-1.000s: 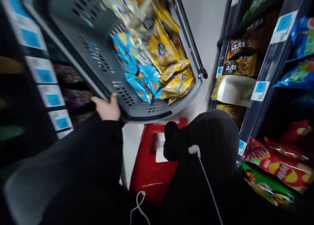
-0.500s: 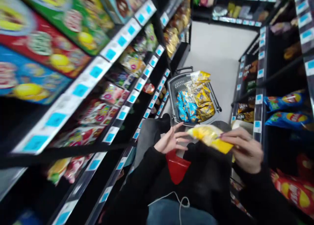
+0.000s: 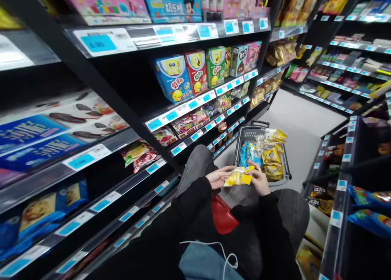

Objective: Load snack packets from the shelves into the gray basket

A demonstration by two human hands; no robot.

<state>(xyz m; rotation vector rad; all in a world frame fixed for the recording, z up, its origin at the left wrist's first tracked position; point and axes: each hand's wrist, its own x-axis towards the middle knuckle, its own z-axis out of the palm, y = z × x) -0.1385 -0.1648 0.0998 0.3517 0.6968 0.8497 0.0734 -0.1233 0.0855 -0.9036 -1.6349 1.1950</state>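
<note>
A small yellow snack bag [image 3: 238, 176] is held between my two hands over my lap, in front of the basket. My left hand [image 3: 217, 177] is closed on its left end, and my right hand [image 3: 259, 180] grips its right end. Just beyond stands a grey shopping basket [image 3: 287, 164], with blue snack bags [image 3: 244, 152] on its left side and yellow snack bags [image 3: 271, 154] on its right. A red object [image 3: 224, 215], its kind unclear, lies on my lap below the hands.
Shelves run along the left, holding cartoon boxes [image 3: 174, 78], snack packets [image 3: 185, 125] and blue packages [image 3: 49, 211]. On the right, a shelf holds blue chip bags [image 3: 371, 223]. The pale floor [image 3: 305, 109] stretches beyond the basket. My bent knees flank the basket's near side.
My view has turned left, bringing more of the left shelves into sight. My right hand has brought the yellow bag inward, and my left hand, earlier spread and apart, now holds it too.
</note>
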